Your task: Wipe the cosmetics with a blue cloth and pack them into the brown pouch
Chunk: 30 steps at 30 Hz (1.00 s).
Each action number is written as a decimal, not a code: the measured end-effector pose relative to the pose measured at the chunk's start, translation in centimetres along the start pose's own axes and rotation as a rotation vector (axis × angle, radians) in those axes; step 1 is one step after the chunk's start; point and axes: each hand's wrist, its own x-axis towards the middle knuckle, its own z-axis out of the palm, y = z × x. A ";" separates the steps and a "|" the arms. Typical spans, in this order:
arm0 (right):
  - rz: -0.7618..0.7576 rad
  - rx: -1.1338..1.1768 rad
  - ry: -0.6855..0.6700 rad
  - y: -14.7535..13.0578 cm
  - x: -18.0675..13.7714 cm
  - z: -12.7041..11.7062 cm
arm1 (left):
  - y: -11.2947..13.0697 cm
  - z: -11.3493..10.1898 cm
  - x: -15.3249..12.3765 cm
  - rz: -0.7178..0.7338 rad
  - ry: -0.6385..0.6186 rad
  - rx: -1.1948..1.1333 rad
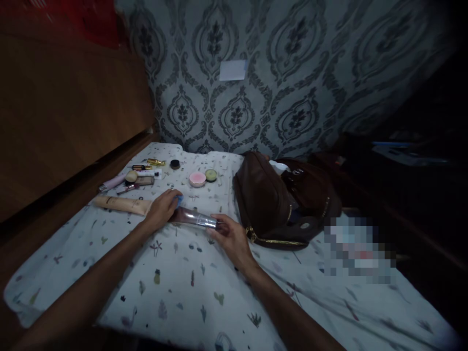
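Observation:
A slim clear bottle [195,217] with a blue cap lies across a patterned white bedsheet [175,287]. My left hand [163,209] is closed over its blue-capped end. My right hand [230,236] grips the other, silver-banded end. A beige tube [122,204] lies just left of my left hand. A brown leather bag [270,204] with gold zips sits right of my right hand, unzipped.
Small cosmetics lie at the back left: a pink compact [197,179], a green jar [211,174], a dark pot [175,164], gold tubes [155,161], a pink tube [113,183]. A wooden board [66,117] rises on the left, patterned wallpaper [292,78] behind.

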 end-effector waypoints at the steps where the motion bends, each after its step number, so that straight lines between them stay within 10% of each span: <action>1: 0.013 0.033 0.022 -0.1 0.1 0.0 | -0.1 -0.1 0.2 -0.016 0.013 -0.041; 13: -0.015 0.176 0.087 -0.5 0.2 0.2 | 1.7 -0.9 0.6 -0.516 -0.073 -0.855; 30: 0.070 0.298 0.098 0.8 0.6 0.3 | 2.6 0.1 0.8 -0.643 0.055 -0.843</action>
